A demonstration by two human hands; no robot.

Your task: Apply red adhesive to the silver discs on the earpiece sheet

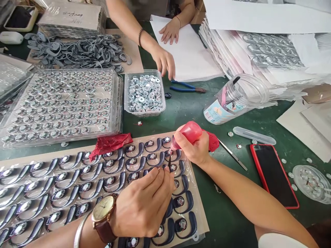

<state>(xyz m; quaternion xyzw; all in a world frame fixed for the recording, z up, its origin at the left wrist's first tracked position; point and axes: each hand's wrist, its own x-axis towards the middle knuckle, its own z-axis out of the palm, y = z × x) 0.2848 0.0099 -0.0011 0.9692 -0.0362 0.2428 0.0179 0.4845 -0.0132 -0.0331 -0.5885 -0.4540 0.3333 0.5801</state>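
My right hand (198, 150) is closed round a red squeeze bottle (190, 133), its tip pointing down at the parts. My left hand (144, 203), with a brown-strapped watch on the wrist, pinches a thin dark tool (169, 162) whose tip meets the bottle's nozzle. Both hover over a cardboard sheet (199, 213) covered with rows of dark hook-shaped pieces (113, 181) fitted with round metal discs. A crumpled red cloth (111, 143) lies on the sheet's upper edge.
A tub of metal washers (144, 93), clear trays of discs (59, 103) and a heap of grey parts (77, 51) lie beyond. Another person's hands (165, 62) rest near blue pliers (187, 88). A plastic jar (234, 98), a red phone (274, 174) and tweezers (232, 155) are to the right.
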